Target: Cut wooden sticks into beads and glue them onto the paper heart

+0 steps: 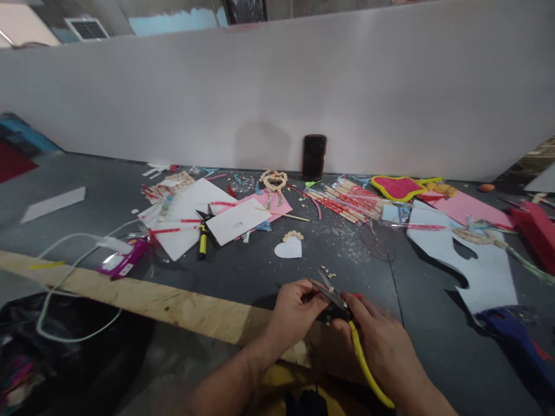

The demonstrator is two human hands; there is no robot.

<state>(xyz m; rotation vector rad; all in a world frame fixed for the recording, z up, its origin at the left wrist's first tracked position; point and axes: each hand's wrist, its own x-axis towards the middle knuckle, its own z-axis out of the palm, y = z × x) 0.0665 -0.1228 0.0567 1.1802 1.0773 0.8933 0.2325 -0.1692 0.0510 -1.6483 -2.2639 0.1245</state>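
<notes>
My right hand [381, 332] grips a pair of scissors with a curved yellow handle [364, 364] and metal blades [330, 294] pointing up and left, slightly apart. My left hand [292, 309] is closed in a pinch beside the blades; what sits between its fingertips is hidden. A few small pale wooden bits [328, 274] lie just beyond the blades. Farther off, a white paper heart [289, 248] lies on the dark table, with a short curve of wooden beads [293, 236] along its top edge.
Left of the heart lie black-and-yellow pliers [202, 240], a white card [238, 221] and a purple glue gun [125, 260] with a white cord. A phone [314, 157] leans on the back panel. Wrapped sticks [347, 199] and cut blue-white paper [481, 266] lie to the right.
</notes>
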